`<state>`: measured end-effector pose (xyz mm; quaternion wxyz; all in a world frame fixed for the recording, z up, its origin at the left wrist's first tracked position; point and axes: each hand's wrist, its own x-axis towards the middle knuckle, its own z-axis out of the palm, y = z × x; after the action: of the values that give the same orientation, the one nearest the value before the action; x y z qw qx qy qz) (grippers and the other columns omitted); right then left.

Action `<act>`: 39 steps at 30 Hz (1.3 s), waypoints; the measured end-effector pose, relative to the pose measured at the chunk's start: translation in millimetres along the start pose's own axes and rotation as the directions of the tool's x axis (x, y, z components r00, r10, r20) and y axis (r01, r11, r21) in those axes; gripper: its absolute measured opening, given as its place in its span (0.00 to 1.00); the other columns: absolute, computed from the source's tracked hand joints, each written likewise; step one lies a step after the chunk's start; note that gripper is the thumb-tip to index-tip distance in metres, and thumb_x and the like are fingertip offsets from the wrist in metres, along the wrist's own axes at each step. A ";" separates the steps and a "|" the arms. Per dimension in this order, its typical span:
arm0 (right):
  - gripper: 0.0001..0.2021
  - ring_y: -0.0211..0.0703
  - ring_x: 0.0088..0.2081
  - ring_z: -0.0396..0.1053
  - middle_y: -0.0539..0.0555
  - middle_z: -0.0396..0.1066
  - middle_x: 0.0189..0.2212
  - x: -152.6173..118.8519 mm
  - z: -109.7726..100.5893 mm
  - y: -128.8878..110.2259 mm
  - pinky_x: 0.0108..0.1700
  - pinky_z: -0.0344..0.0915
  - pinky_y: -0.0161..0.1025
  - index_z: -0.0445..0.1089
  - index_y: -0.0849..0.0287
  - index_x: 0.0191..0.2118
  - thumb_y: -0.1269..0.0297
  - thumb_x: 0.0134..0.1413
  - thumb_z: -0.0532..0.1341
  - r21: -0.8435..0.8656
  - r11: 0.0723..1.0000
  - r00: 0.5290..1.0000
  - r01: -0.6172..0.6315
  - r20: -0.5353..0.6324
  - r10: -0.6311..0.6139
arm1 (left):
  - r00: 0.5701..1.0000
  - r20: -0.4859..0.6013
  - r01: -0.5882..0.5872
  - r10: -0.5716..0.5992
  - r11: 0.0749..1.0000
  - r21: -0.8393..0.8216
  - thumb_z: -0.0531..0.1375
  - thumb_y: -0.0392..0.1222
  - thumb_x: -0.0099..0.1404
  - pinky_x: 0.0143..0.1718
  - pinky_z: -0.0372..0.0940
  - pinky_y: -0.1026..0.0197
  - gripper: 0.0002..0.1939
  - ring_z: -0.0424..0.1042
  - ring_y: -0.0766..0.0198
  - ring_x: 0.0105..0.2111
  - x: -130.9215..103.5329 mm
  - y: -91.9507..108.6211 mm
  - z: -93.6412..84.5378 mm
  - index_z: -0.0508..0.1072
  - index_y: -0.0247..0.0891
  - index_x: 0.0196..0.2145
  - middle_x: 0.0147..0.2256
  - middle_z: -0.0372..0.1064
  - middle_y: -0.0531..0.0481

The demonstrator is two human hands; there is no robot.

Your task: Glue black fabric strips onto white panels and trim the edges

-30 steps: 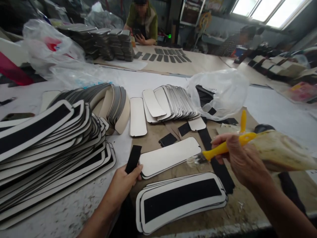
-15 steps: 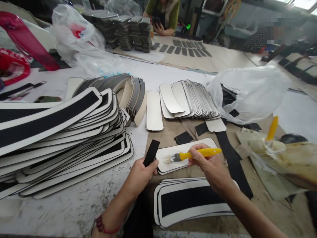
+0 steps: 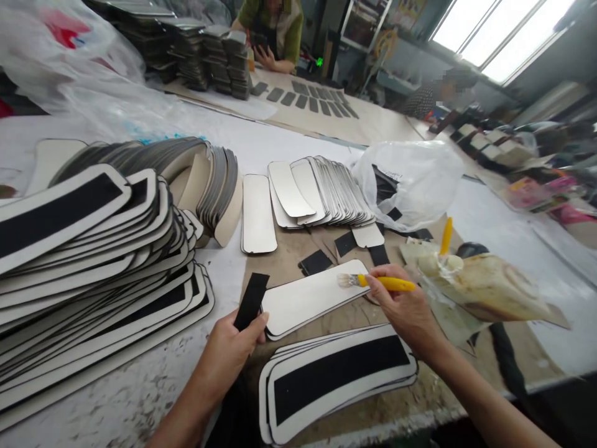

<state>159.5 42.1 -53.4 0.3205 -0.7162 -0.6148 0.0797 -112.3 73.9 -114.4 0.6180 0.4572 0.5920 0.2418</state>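
Far left: tall slumped stack of white panels with black centre strips (image 3: 93, 249), fanned toward the camera on the white table (image 3: 140, 386). Behind it, a curved fan of blank panels stood on edge (image 3: 205, 180).

Left hand (image 3: 231, 348): fingers closed around a black strip (image 3: 250, 300), pinching its lower end between thumb and fingers; the strip stands tilted upward, its top near the left end of the blank white panel (image 3: 312, 295). Thumb tip touches or nearly touches that panel's left edge; cannot tell which.

Centre: blank white panel lies flat on brown paper (image 3: 289, 249), angled up to the right. Just in front of it, a small stack of finished panels with black strips (image 3: 336, 373). Behind it, one single blank panel (image 3: 258, 213) and a fanned row of blank panels (image 3: 326, 193). Loose black offcuts (image 3: 317, 261) lie between.

Right hand (image 3: 408, 308): closed on the yellow-handled brush (image 3: 377, 282), gripping the handle mid-length. Bristles rest at the right end of the blank panel.

Right: clear plastic bag (image 3: 415, 180) holding black pieces; a glue-caked container (image 3: 485, 289) with a second yellow brush (image 3: 446, 236) standing in it.

Background: another person's hand (image 3: 265, 56) at the far table.
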 end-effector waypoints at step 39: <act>0.09 0.41 0.30 0.67 0.51 0.66 0.28 -18.7 12.0 -51.4 0.34 0.65 0.38 0.66 0.57 0.30 0.58 0.55 0.57 0.341 0.931 0.991 -0.127 0.087 0.104 | 0.998 0.042 0.051 -0.050 0.998 -0.037 0.62 0.61 0.48 0.17 0.50 0.68 0.23 0.56 0.70 0.16 1.0 -2.4 -8.8 0.66 0.35 0.20 0.14 0.58 0.55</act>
<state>106.4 30.9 -39.4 0.4151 -0.6807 -0.5584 0.2291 -121.0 76.1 -115.9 0.6446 0.4351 0.5858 0.2279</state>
